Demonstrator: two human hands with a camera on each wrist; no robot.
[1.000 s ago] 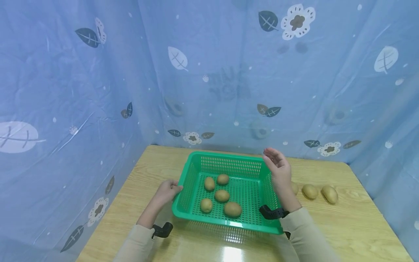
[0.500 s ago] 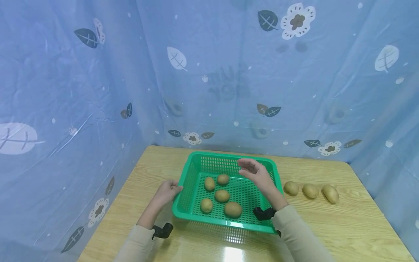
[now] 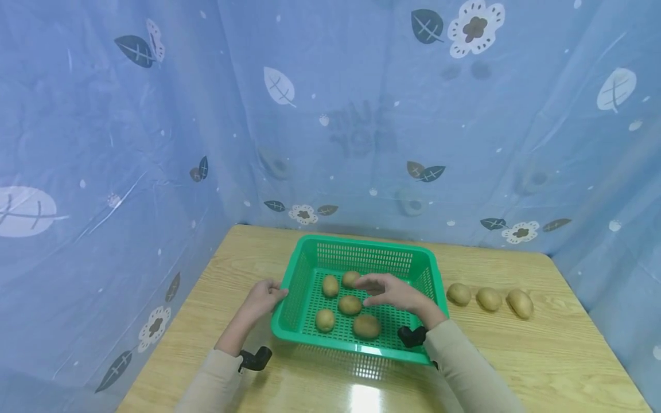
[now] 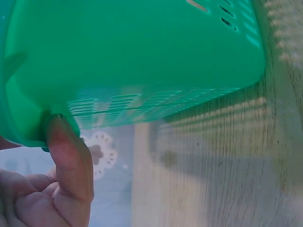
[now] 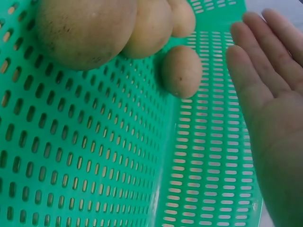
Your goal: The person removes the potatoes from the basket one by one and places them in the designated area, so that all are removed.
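Observation:
A green plastic basket (image 3: 397, 354) with slotted walls stands on the table with several potatoes (image 3: 366, 327) on its floor. At its left side my left hand (image 3: 262, 299) pinches the rim; in the left wrist view a finger (image 4: 72, 163) lies against the rim's underside. My right hand (image 3: 395, 293) hovers inside the basket's outline, above the potatoes, holding nothing. The right wrist view shows that hand's fingers extended and slightly bent, apart from the nearest small potato (image 5: 182, 72). In the head view it overlaps the rear potato (image 3: 350, 279).
Three more potatoes (image 3: 489, 299) lie in a row on the wooden table (image 3: 558, 361) to the right of the basket. A blue patterned curtain (image 3: 330, 115) hangs behind the table and along its sides.
My right hand has moved left and down from above the basket's right rim to over the potatoes inside. The left hand keeps its hold on the rim; the potatoes have not moved.

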